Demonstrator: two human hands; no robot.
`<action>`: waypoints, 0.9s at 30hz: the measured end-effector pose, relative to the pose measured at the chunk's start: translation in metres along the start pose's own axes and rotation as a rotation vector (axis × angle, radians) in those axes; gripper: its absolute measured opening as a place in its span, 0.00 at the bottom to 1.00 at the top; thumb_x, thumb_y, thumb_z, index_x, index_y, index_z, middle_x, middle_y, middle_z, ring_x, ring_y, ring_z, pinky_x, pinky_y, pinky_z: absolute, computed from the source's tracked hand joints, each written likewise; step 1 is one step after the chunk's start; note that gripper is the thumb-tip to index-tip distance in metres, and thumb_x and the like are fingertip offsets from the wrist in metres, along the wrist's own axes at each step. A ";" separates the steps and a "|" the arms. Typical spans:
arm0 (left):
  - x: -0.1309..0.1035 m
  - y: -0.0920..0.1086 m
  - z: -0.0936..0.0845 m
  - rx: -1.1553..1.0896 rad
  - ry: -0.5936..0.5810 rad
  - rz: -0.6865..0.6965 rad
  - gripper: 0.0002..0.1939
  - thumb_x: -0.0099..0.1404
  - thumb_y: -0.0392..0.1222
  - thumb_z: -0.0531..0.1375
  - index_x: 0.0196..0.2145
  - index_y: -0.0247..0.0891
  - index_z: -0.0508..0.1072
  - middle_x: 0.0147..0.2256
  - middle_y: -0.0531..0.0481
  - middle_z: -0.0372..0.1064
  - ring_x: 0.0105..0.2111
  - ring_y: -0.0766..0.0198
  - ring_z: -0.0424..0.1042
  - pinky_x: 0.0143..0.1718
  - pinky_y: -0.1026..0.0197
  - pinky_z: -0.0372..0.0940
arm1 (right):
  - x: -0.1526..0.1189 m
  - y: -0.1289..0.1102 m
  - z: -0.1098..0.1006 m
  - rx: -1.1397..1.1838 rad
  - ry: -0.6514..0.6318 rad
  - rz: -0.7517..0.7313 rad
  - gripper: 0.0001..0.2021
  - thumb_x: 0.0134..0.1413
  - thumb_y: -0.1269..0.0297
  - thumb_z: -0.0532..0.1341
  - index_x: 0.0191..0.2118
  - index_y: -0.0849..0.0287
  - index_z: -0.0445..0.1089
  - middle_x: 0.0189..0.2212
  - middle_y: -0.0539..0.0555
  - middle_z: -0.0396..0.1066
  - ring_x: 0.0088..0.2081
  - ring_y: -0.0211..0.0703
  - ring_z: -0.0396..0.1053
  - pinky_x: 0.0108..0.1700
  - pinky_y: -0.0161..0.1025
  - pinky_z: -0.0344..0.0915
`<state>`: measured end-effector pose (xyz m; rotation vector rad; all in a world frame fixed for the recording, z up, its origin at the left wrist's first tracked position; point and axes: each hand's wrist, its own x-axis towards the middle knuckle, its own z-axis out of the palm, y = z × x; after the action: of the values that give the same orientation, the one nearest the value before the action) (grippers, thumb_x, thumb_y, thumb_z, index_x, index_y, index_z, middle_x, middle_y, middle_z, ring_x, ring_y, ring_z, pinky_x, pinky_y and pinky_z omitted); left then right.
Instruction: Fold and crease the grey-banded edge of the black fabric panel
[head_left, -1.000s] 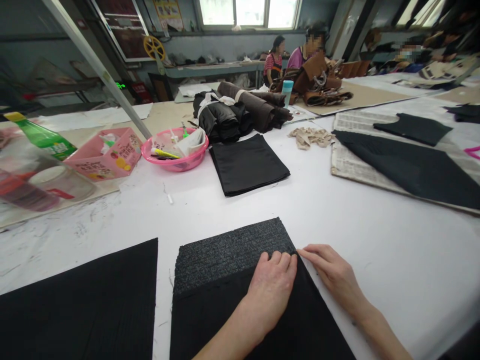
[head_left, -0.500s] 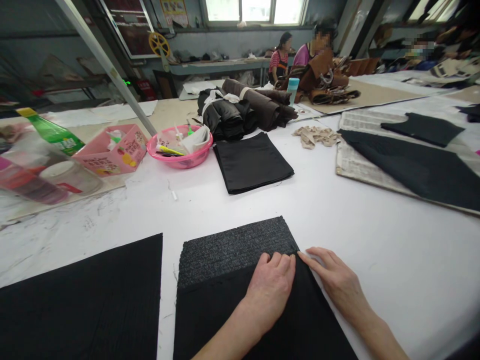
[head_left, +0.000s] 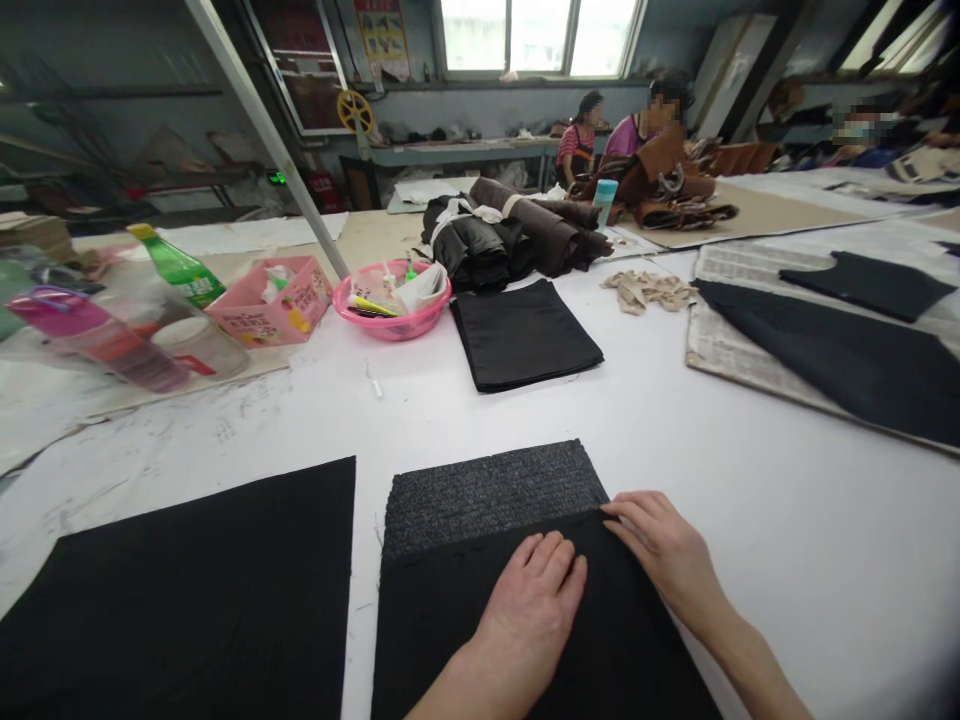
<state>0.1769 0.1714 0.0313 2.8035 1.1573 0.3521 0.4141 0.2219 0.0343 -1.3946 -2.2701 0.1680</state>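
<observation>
A smooth black fabric piece (head_left: 465, 610) lies on the white table, over a dark grey textured piece (head_left: 495, 490) whose far strip shows beyond its edge. My left hand (head_left: 532, 610) rests flat on the black fabric, fingers extended and a little apart, holding nothing. At the fabric's far right corner is my right hand (head_left: 667, 555), its fingertips on the edge with thumb and forefinger slightly apart. Another black fabric piece (head_left: 202, 590) lies flat to the left.
Beyond is a stack of black sheets (head_left: 525, 335), with a pink basket (head_left: 397, 325) beside it. Dark rolls (head_left: 540, 235), beige scraps (head_left: 646, 290) and a newsprint-covered board (head_left: 750, 370) lie farther off. Two people (head_left: 577, 145) are across the table.
My left hand has drawn back from the fabric's far edge and flattened on it. My right hand remains at the corner. The camera view has swung slightly left.
</observation>
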 end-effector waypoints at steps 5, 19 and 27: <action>-0.013 -0.001 -0.010 -0.049 -0.037 -0.017 0.21 0.73 0.40 0.48 0.61 0.36 0.60 0.60 0.43 0.60 0.61 0.55 0.57 0.62 0.52 0.52 | 0.020 0.008 -0.003 -0.015 -0.236 -0.005 0.02 0.62 0.63 0.58 0.38 0.53 0.67 0.35 0.52 0.68 0.39 0.48 0.66 0.39 0.44 0.64; -0.013 -0.004 -0.032 -0.303 0.129 -0.183 0.17 0.70 0.33 0.52 0.55 0.41 0.66 0.49 0.47 0.67 0.50 0.58 0.65 0.52 0.55 0.64 | 0.033 -0.023 -0.042 0.236 -0.453 0.160 0.02 0.58 0.66 0.58 0.34 0.53 0.64 0.30 0.45 0.66 0.32 0.39 0.64 0.35 0.37 0.59; 0.045 -0.011 -0.037 -0.464 0.159 -0.143 0.09 0.71 0.43 0.54 0.41 0.41 0.74 0.35 0.52 0.72 0.37 0.62 0.71 0.43 0.59 0.62 | 0.030 -0.043 -0.062 0.355 -0.336 0.210 0.05 0.57 0.59 0.60 0.36 0.53 0.70 0.32 0.47 0.69 0.33 0.40 0.65 0.34 0.36 0.58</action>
<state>0.1918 0.2107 0.0734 2.3134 1.1218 0.7355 0.3957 0.2190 0.1134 -1.4900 -2.1953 0.8872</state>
